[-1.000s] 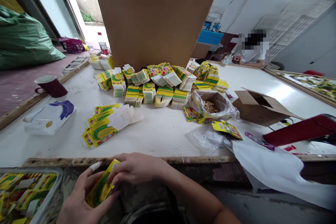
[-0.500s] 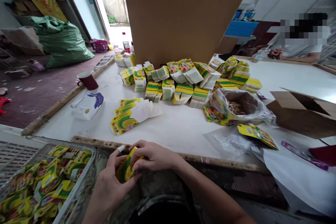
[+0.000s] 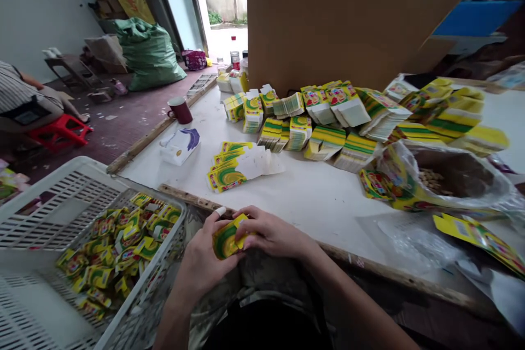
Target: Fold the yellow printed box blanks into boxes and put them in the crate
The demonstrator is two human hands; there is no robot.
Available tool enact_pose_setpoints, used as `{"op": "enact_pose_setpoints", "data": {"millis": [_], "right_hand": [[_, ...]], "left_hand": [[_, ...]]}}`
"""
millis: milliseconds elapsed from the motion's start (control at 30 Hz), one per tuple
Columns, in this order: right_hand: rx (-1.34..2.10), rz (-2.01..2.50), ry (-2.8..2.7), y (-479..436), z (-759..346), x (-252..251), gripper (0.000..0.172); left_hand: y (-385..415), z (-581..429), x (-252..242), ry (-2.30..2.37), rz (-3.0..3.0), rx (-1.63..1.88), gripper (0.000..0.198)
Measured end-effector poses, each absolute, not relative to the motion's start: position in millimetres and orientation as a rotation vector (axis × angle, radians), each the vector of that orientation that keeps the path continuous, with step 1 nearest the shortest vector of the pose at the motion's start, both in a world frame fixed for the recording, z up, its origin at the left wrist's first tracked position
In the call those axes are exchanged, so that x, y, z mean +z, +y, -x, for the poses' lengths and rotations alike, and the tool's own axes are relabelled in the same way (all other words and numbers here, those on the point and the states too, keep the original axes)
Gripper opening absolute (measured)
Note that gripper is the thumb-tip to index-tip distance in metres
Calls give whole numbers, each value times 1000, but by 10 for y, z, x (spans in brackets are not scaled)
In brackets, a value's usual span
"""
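Between my two hands, over my lap at the table's front edge, is a small yellow and green carton [image 3: 226,241]. My left hand [image 3: 204,251] grips it from the left, with a white cover on one fingertip. My right hand [image 3: 268,231] pinches the carton's right end, fingers bent over it. On the table just beyond lies a fanned row of flat cartons [image 3: 229,175] of the same print. To my left, a white plastic basket [image 3: 164,256] holds many similar folded cartons.
Bundled stacks of cartons [image 3: 320,145] line the table's middle, before a tall cardboard sheet [image 3: 348,22]. A maroon mug [image 3: 180,111] and tissue box [image 3: 180,147] stand left. A plastic-lined box [image 3: 410,197] of small tan pieces stands right. A person sits on a red stool [image 3: 61,130].
My view has swung left, bringing more of the basket and a seated person into sight. The carton has turned so its printed face shows more; both hands still hold it.
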State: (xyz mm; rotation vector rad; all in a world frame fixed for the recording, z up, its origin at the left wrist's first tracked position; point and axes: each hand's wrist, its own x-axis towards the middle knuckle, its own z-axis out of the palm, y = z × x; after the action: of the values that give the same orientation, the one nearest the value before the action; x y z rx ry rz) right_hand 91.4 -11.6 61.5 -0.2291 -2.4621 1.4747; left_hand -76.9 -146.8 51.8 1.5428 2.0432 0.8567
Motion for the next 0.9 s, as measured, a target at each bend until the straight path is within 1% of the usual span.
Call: {"op": "enact_pose_setpoints", "data": {"millis": [67, 100, 167, 233, 300, 333, 367, 400, 433, 467, 500, 533, 567, 600, 700, 800, 833, 900], "right_hand": [[1474, 207, -2481, -125, -931, 614, 18], [1463, 239, -2455, -161, -926, 596, 25], [1429, 386, -2351, -277, -887, 533, 48], [1383, 522, -2259, -396, -821, 461, 67], [1368, 522, -2242, -435, -745, 419, 81], [1352, 502, -2263, -407, -705, 417, 86], [1322, 507, -2295, -347, -665, 425, 86], [1277, 544, -2327, -256, -622, 441, 81], [1213, 614, -2360, -143, -574, 459, 68], [1135, 706, -2381, -16, -521, 475, 49], [1060, 796, -2381, 112, -462, 483, 31], [991, 883, -2372, 233, -398, 481, 23], [930, 962, -2359, 338, -330, 467, 21], [870, 1031, -2350, 420, -263, 442, 22], [717, 1167, -2349, 524, -96, 327, 25], [642, 1186, -2356, 499, -41, 227, 22], [635, 1172, -2354, 496, -48, 205, 19], [653, 1138, -2344, 525, -79, 178, 11]], "left_hand": [[-1475, 749, 519, 2044, -1538, 876, 74], [-1475, 742, 517, 2060, -1535, 891, 73], [-1471, 737, 512, 2104, -1524, 926, 70], [-1457, 740, 513, 2137, -1490, 960, 69], [-1439, 756, 532, 2109, -1404, 1026, 69], [-1433, 772, 551, 2096, -1314, 1124, 70], [-1430, 798, 574, 2091, -1189, 1285, 72], [-1432, 837, 599, 2083, -1033, 1502, 71], [-1441, 888, 622, 2046, -862, 1736, 68], [-1456, 950, 638, 1982, -682, 1947, 65], [-1474, 1019, 644, 1902, -521, 2099, 63], [-1491, 1086, 634, 1793, -432, 2131, 66], [-1502, 1143, 610, 1728, -319, 2106, 72], [-1504, 1182, 574, 1695, -227, 2051, 74], [-1445, 1145, 451, 1561, -62, 1979, 52], [-1339, 932, 403, 1320, 174, 1921, 30], [-1304, 854, 400, 1223, 229, 1918, 26], [-1245, 726, 384, 1183, 231, 1920, 23]]}}
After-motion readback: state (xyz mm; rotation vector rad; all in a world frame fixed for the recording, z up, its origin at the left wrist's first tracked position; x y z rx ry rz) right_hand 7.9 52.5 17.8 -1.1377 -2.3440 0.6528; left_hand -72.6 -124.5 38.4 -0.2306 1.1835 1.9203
